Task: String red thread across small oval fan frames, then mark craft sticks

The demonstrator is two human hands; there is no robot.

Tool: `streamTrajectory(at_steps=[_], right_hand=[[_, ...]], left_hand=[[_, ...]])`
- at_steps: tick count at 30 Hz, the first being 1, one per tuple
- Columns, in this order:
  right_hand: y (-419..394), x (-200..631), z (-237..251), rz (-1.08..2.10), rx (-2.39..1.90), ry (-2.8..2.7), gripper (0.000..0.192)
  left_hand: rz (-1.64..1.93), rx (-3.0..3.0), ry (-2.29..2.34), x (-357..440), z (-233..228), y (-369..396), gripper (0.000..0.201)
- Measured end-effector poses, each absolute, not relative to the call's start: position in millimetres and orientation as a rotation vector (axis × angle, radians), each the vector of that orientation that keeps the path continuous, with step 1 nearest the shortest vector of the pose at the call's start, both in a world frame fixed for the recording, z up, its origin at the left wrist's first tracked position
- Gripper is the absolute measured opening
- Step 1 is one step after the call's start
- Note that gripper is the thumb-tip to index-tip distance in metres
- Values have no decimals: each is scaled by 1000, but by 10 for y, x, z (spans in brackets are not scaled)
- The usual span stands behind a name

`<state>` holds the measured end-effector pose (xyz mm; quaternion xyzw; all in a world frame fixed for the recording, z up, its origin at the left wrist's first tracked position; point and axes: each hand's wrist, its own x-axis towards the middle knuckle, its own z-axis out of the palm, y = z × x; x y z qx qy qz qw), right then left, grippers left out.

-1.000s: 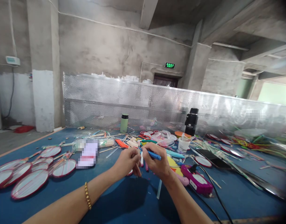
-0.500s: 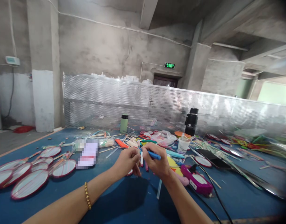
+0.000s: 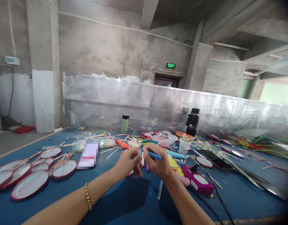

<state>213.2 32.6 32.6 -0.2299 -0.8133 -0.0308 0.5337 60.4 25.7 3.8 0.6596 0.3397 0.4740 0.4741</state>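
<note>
My right hand is closed round a blue pen, whose back end sticks out to the right while its front end points towards my left hand. Close beside it, my left hand is pinched shut at thumb and forefinger. A small pale piece shows just above those fingertips; whether they grip it cannot be made out. Both hands are over the middle of the blue table. Beneath and behind them lie several markers, an orange piece and thin wooden sticks.
Round red-rimmed discs lie piled at the left by a paper. A green cup, white tub and black bottle stand behind. At the right are a purple device, cables and a dark strip.
The blue pen's back end has shifted very slightly. Both hands otherwise keep the same place and grip.
</note>
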Motion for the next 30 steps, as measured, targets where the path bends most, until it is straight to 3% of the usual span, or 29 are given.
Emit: streamTrajectory(at_steps=[30], right_hand=[[357,2124,317,-77,-557,-1931,18]], left_hand=[[1152,1621,828,603,29,256,20]])
